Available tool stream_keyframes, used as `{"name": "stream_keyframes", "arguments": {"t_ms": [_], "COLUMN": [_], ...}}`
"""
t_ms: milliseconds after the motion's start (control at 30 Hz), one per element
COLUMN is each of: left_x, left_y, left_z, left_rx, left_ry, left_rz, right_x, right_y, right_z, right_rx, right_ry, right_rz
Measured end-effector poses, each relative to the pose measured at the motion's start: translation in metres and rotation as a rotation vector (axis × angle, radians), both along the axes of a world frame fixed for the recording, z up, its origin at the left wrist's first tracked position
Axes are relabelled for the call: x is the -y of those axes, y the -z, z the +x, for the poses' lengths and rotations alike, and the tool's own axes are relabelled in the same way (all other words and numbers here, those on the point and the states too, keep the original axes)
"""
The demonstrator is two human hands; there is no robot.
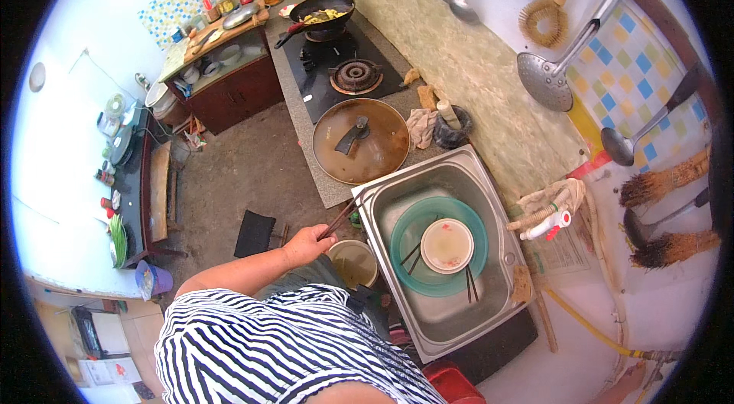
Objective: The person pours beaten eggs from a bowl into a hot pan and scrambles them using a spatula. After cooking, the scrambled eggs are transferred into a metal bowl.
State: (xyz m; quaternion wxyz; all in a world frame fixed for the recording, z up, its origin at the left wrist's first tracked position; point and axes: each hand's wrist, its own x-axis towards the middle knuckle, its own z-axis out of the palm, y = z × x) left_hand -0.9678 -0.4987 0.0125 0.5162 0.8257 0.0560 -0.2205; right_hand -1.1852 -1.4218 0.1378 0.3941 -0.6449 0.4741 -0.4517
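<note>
My left hand (310,244) is closed around a pair of dark chopsticks (343,216), whose far ends reach the near-left corner of the steel sink (383,243). Below that hand is a bucket of cloudy liquid (354,264). Inside the sink sits a green plastic basin (403,226) with a white bowl (447,246) in it. More dark chopsticks (471,283) lean at the bowl and the basin's rim. My right hand is out of view. A large glass pan lid (375,157) with a dark handle lies on the counter beside the sink.
Past the lid, a black wok (338,6) holding yellow food rests on the gas hob (330,51). A mortar (453,131) and a rag (422,126) lie by the wall. A tap (547,225) juts over the sink's edge. Ladles and a skimmer (545,80) hang at right.
</note>
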Motion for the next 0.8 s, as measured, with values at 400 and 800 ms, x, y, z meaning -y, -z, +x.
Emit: {"name": "stream_keyframes", "arguments": {"t_ms": [400,800], "left_x": [-0.050,-0.189], "left_y": [0.009,0.055], "left_z": [0.034,0.127], "left_rx": [-0.241,-0.213], "left_ry": [0.019,0.255], "left_rz": [-0.164,-0.186], "right_x": [-0.317,-0.827], "right_y": [0.026,0.164], "right_z": [0.031,0.024], "right_rx": [-0.328,-0.955], "right_ry": [-0.026,-0.822], "right_rz": [-0.027,0.407]}}
